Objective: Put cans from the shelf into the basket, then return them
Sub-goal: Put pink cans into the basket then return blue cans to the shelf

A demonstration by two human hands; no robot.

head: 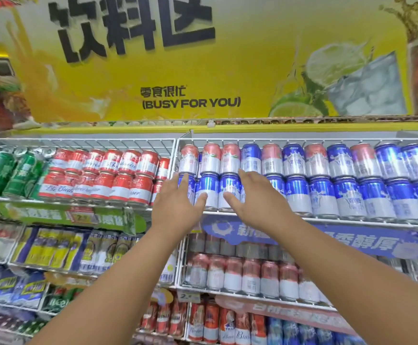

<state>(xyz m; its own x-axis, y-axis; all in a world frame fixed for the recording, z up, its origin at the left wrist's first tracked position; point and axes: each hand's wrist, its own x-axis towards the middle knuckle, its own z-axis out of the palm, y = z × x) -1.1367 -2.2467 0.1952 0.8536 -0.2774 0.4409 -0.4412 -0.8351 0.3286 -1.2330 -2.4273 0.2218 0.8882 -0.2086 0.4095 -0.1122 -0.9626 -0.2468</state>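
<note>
The blue-and-white cans (219, 191) you are reaching for stand in the lower row of the top right wire shelf (302, 140), under a row of mixed pink and blue cans (272, 159). Your left hand (179, 206) is raised with fingers straight and spread, thumb out toward the right, its fingertips over the leftmost blue can; it grips nothing. Your right hand (255, 195) mirrors it, fingers straight and together, thumb pointing left, lying across the cans just right of the two that show between your hands; it too is open and holds nothing. Both forearms rise from the bottom of the view and converge on that pair. The shelf's white front rail runs just beneath your wrists. To the left, across a wire divider, stand red cans (108, 178) marked Budweiser and green cans (8, 173). Above, a yellow sign (190, 95) reads "BUSY FOR YOU" under large Chinese characters. No basket is in view.
</note>
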